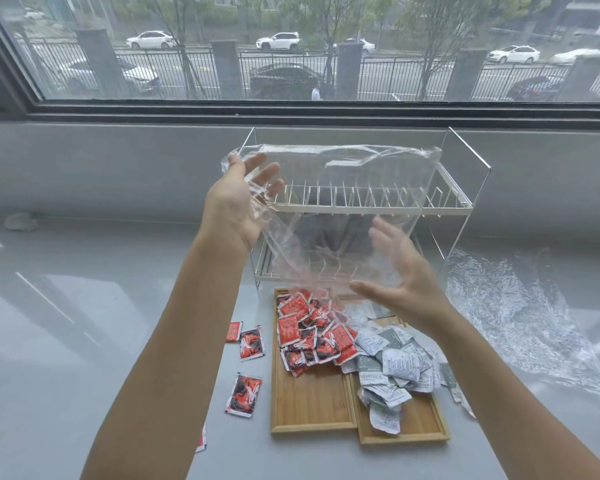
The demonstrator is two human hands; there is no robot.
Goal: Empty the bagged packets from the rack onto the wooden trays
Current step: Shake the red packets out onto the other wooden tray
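Several red packets (252,344) lie loose on the grey counter (84,306), left of the trays; these have missed their target. The left hand (238,206) is raised, palm turned inward, fingers straight and slightly spread, with the upper corner of the clear plastic bag (343,216) caught against the palm near the thumb; whether the thumb actually pinches the film cannot be told. The bag hangs mouth-down in front of the wire rack (368,199), and looks empty or nearly so. Directly below, the left wooden tray (312,403) carries a heap of red packets (312,336). The right wooden tray (420,424), touching it, carries grey-white packets (392,368). The right hand (406,275) is held open behind the lower film, fingers spread and relaxed, gripping nothing visible.

Handling judgement: the bag is very light, limp and slippery, and offers no stiffness. Take hold at a bottom corner or seam, pinching the film firmly. The packets are light, flat and sturdy, yet slide and scatter easily. A second empty bag (520,313) lies crumpled on the counter, far right.
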